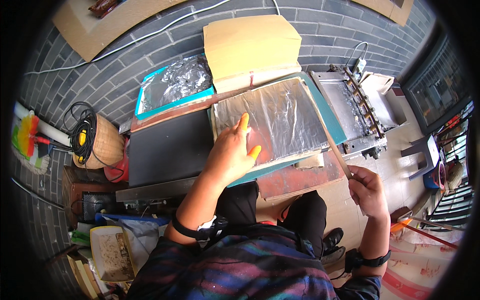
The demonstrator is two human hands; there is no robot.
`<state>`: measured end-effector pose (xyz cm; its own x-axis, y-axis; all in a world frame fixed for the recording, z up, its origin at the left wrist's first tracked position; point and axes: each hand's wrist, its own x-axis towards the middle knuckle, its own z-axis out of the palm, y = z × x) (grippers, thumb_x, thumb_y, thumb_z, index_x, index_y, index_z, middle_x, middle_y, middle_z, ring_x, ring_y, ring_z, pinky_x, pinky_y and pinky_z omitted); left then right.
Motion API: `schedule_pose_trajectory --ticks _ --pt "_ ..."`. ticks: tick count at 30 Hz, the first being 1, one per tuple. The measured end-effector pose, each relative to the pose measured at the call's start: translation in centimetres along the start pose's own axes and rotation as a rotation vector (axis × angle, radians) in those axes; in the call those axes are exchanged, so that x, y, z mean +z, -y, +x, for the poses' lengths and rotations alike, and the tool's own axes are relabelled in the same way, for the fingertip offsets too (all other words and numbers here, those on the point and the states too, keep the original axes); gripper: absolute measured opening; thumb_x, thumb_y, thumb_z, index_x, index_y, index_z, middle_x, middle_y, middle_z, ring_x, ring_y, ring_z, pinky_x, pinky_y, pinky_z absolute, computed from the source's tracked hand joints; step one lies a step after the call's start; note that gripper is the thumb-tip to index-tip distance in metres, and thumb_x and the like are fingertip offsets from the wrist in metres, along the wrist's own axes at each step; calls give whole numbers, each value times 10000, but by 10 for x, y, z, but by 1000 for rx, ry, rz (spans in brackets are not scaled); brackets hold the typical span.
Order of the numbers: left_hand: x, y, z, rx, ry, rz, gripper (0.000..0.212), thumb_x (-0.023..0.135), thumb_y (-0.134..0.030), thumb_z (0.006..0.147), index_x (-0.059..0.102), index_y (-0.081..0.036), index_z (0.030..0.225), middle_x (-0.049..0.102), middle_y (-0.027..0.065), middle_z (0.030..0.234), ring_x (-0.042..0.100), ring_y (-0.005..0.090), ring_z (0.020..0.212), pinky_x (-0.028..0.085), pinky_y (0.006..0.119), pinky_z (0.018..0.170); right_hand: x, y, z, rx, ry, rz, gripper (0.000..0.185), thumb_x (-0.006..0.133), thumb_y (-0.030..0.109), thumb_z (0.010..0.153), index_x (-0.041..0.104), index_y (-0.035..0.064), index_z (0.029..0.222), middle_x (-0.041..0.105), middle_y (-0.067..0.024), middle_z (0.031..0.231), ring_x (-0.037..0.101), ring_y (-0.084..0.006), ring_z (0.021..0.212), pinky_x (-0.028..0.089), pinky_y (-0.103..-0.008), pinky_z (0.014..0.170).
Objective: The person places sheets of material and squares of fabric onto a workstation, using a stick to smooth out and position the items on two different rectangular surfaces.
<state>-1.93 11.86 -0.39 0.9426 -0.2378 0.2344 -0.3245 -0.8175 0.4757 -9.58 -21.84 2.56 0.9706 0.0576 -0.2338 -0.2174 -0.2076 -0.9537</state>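
A wrinkled sheet of silver foil (288, 123) covers a paper stack on the table before me. My left hand (234, 150) rests over the foil's left part, fingers spread, with yellow covers on the thumb and a fingertip. Beyond the foil's right edge, my right hand (365, 189) grips the near end of a thin, flat brown strip (336, 152). The strip slants up and left along the stack's right side. Under the stack lies a green ribbed mat (330, 108).
A tall stack of yellowish paper (251, 45) stands at the back, beside a blue tray (176, 99) of crumpled foil. A dark board (172, 150) lies left; a metal machine with a bolted bar (348, 97) stands right. A woven basket (103, 142) with cable sits far left.
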Motion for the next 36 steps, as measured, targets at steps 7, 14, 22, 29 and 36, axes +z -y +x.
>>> schedule_pose_trajectory --ticks 7,14,22,29,36 --pt "0 1 -1 -11 9 -1 794 708 -170 826 247 48 1435 621 219 1174 576 370 1111 445 395 983 2 8 1 8 3 -54 319 514 -46 865 561 -78 1179 533 -2 648 439 -41 483 330 -192 411" --pt "-2 -1 0 -28 21 -5 807 715 -175 821 243 46 1438 624 215 1168 579 368 1105 445 395 982 -2 4 -5 7 -4 -16 307 527 -40 877 565 -78 1179 540 -4 647 441 -35 482 340 -200 430" --pt "0 0 -2 -10 3 12 806 712 -177 826 240 49 1439 620 216 1176 572 367 1117 439 394 988 5 4 4 -7 -5 -34 300 530 -24 888 559 -81 1181 533 -6 641 447 -39 477 345 -201 426" --pt "-2 -1 -2 -16 4 -31 744 683 -180 817 303 105 1390 611 219 1182 569 370 1088 434 404 976 5 1 6 -11 -31 -25 303 522 -19 893 555 -82 1188 522 0 629 437 -35 478 335 -198 423" --pt "-2 -3 -1 -27 17 -41 734 678 -167 819 303 99 1392 599 224 1197 567 376 1096 437 403 979 5 3 3 -6 -83 -25 303 520 -23 882 569 -75 1177 526 -2 618 434 -37 469 334 -199 424"
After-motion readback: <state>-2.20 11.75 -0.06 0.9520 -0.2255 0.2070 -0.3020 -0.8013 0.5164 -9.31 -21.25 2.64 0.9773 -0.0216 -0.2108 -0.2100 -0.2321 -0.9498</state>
